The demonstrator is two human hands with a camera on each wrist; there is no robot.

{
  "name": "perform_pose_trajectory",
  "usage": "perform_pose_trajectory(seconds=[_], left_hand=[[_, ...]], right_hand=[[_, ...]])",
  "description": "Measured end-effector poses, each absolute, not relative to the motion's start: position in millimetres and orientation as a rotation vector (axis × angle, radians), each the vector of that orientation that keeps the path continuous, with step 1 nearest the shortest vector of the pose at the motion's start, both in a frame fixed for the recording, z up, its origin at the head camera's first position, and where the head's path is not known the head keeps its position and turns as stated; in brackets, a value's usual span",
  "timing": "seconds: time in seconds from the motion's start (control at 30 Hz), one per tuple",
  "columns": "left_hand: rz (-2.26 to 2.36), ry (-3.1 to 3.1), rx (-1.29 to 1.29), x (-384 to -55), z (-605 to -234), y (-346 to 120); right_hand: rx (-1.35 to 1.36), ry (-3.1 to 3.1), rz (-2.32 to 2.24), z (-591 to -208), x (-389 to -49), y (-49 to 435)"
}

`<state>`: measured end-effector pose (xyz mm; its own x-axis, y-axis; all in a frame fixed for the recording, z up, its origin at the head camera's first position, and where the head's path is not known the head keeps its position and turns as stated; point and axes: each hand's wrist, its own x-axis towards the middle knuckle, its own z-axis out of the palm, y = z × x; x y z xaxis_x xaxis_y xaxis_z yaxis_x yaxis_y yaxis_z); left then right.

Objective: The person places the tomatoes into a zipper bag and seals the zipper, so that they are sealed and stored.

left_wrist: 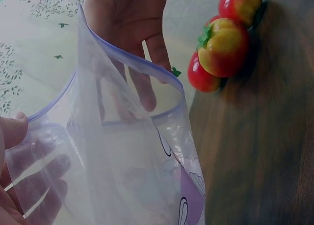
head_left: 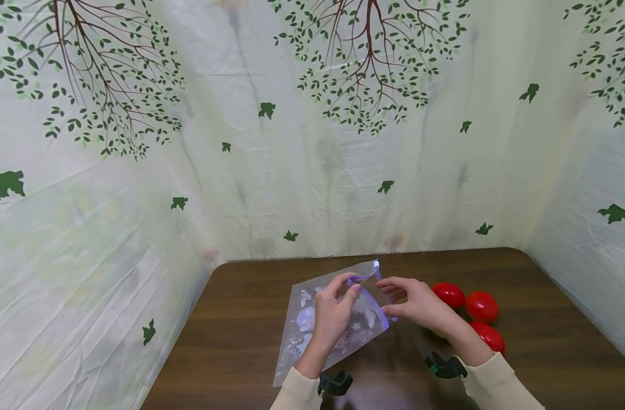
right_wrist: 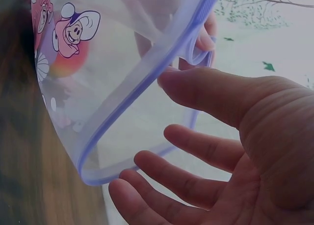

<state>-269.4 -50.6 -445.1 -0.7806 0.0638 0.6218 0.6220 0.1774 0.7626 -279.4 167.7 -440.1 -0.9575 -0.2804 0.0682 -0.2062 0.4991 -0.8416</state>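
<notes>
A clear zip bag (head_left: 306, 319) with cartoon prints and a purple zip edge is held up over the table, tilted, its mouth gaping. My left hand (head_left: 334, 312) pinches the rim; in the left wrist view its thumb lies over the edge, and the fingers (left_wrist: 46, 193) show through the plastic. At the mouth is my right hand (head_left: 417, 302), fingers spread and loosely bent. In the right wrist view the right thumb (right_wrist: 206, 90) lies at the purple zip edge (right_wrist: 132, 102), while the other fingers reach past the opening. Whether they touch the rim, I cannot tell.
Several red round fruit-like things (head_left: 482, 307) sit beside my right forearm; the left wrist view shows yellow patches and a green leafy top on one (left_wrist: 224, 47). Brown wood makes up the tabletop (head_left: 230, 319). Behind hangs a white curtain (head_left: 333, 188) with leaf prints.
</notes>
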Motion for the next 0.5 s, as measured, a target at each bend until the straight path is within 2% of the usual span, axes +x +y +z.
perform_pose_trajectory(seconds=[0.3,0.5], left_hand=[[-1.669,-2.038,-0.623,-292,-474,-54],[-1.653,-2.025,-0.616,-287,-467,-51]], right_hand=[[-0.51,2.682,-1.446,-439,-279,171],[-0.535,2.684,-1.441,-438,-278,174]])
